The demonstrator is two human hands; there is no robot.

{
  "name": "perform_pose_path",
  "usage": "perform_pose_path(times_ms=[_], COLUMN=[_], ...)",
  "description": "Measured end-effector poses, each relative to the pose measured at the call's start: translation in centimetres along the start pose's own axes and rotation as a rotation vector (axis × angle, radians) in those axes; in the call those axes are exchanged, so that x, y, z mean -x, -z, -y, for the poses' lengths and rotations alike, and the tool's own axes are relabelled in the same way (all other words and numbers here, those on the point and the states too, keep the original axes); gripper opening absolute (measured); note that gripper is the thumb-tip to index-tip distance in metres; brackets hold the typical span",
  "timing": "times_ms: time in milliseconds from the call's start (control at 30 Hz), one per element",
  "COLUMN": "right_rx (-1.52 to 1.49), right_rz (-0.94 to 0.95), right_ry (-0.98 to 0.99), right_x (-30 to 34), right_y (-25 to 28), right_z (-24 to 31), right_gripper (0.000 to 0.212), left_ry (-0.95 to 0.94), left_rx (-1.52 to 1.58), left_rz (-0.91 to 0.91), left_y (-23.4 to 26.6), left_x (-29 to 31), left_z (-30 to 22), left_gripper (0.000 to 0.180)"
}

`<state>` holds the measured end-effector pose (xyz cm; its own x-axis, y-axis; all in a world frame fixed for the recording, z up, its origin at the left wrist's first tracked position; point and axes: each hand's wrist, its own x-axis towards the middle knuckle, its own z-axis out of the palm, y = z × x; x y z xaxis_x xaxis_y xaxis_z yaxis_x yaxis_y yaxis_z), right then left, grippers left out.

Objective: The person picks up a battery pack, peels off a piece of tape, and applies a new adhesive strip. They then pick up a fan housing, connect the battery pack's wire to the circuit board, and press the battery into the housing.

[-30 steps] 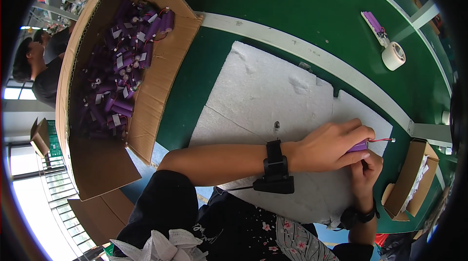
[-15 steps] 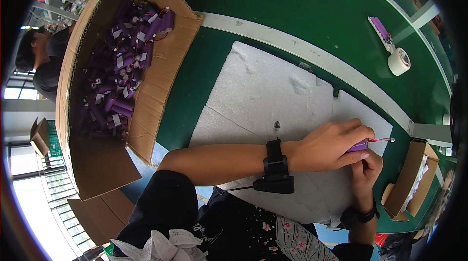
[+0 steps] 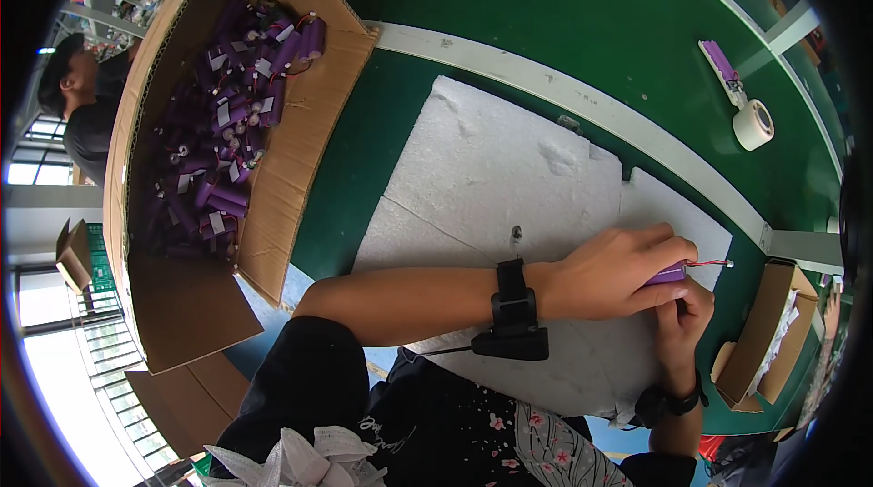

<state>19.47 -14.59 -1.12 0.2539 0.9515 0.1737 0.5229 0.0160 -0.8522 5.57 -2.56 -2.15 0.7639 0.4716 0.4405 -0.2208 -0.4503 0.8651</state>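
In the head view, we see the fresh change at the upper right: a purple-and-white piece [image 3: 723, 67] and the white roll [image 3: 753, 125] now sit farther right and lower on the green surface [image 3: 564, 32]. We take this surface to be a running belt; the handwork itself looks unaffected.

Against the earlier frames, we also find another person's arm [image 3: 824, 351] plainer at the right edge, and the person in black [image 3: 91, 137] at the far left has shifted.

Right of centre, the left hand [image 3: 609, 271] keeps its pose, its fingers closed around a purple battery pack [image 3: 671, 274] over the white foam sheet [image 3: 491, 178]. The red wires [image 3: 707, 262] stick out rightward. Just below, the right hand [image 3: 684, 319] has its fingers curled at the pack's near end; we cannot tell whether they grip it.
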Motion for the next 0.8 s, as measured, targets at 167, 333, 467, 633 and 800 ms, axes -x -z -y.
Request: perform_pose_path(times_ms=[167,333,467,633,800], right_rx=[-0.008,-0.003,-0.009,0.005,-0.021], right_rz=[0.011,-0.003,0.006,0.031,0.019], right_ry=[-0.027,0.020,-0.002,-0.013,0.003], right_x=[0.14,0.30,0.19,0.14,0.24], right_y=[0.18,0.16,0.19,0.23,0.15], right_z=[-0.22,-0.81,-0.60,-0.47,-0.88], right_gripper=[0.021,0.014,0.014,0.015,0.017], left_ry=[0.011,0.007,0.005,0.010,0.015], left_rx=[0.020,0.023,0.017,0.020,0.021], left_rz=[0.013,0.032,0.044,0.048,0.051], left_y=[-0.05,-0.07,-0.02,0.04,0.04], left_x=[0.03,-0.05,-0.03,0.00,-0.09], left_z=[0.06,0.05,0.06,0.01,-0.11], left_gripper=[0.035,0.034,0.034,0.035,0.037])
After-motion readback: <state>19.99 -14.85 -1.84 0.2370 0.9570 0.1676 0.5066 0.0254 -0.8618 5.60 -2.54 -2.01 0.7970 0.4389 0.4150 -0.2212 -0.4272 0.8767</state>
